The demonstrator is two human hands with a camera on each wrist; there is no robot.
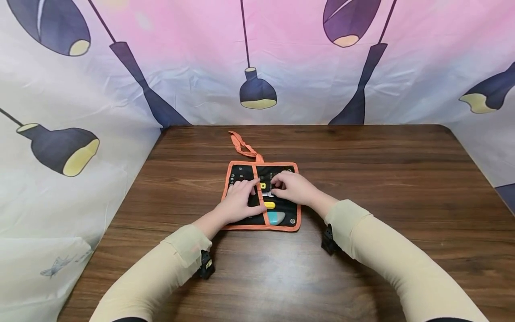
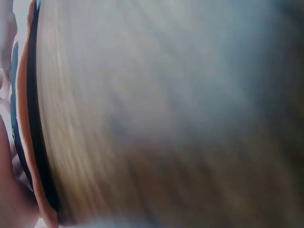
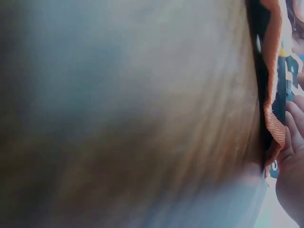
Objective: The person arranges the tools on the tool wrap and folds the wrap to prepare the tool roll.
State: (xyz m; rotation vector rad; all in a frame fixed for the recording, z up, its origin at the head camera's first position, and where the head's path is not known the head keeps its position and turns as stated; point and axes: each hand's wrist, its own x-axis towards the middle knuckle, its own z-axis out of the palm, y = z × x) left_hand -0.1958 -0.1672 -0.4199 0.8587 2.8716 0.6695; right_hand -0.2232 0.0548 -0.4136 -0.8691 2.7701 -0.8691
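A black tool pouch [image 1: 287, 206] with orange edging lies unrolled on the table. From its pocket edge show the ends of a silver wrench [image 1: 268, 194], a yellow-handled tool [image 1: 269, 205], a small yellow piece [image 1: 263, 185] and a teal-and-grey tool [image 1: 276, 218]. My left hand [image 1: 238, 202] rests on the pocket side, its index finger and thumb spread along the orange strip. My right hand [image 1: 295, 188] is over the pouch's right side, fingers bent, with the thumb at the wrench's end. Both wrist views catch only parts of the hands and the pouch's edge.
An orange tie strap [image 1: 242, 145] trails from the pouch's far edge. The brown wood-grain table [image 1: 382, 179] reaches back to a printed curtain [image 1: 297, 89], which also hangs along the left and right sides.
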